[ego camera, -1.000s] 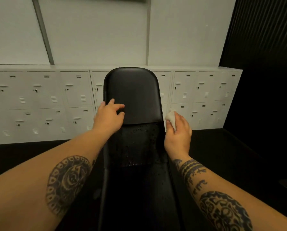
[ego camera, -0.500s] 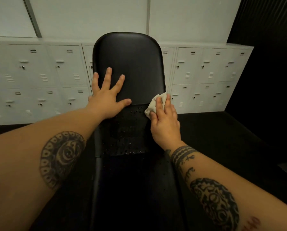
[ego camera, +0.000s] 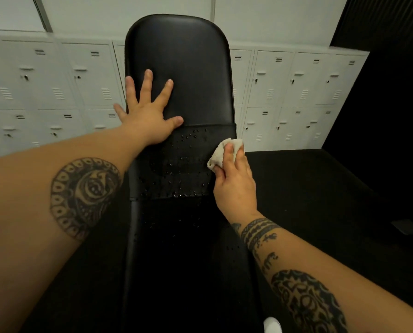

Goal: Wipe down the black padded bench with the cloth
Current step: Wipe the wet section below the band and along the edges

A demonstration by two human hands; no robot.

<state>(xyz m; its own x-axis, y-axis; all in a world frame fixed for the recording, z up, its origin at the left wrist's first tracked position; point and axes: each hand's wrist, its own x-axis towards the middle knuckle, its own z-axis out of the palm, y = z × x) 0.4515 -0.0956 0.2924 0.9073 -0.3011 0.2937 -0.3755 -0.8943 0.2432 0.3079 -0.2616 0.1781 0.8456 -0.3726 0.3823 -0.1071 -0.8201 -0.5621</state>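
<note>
While droplets (ego camera: 186, 164) bead thickly across the middle section of the black padded bench (ego camera: 195, 68), the wiping looks barely begun. The cloth (ego camera: 224, 151) sits at that wet panel's right edge, just below the seam with the raised upper pad. No dry swath shows beside it, though the dark vinyl makes that hard to judge. The right hand (ego camera: 235, 183) pinches the crumpled white cloth, fingers curled over it and thumb beneath, pressing it against the bench's edge. The left hand (ego camera: 150, 116) lies flat on the lower left of the upper pad, fingers spread wide and straight, gripping nothing and seemingly bracing. The next move, as I judge it, calls for a firm sweep leftward across the beaded panel. Further passes would then cover the darker lower stretch, where scattered drops also glint.
</note>
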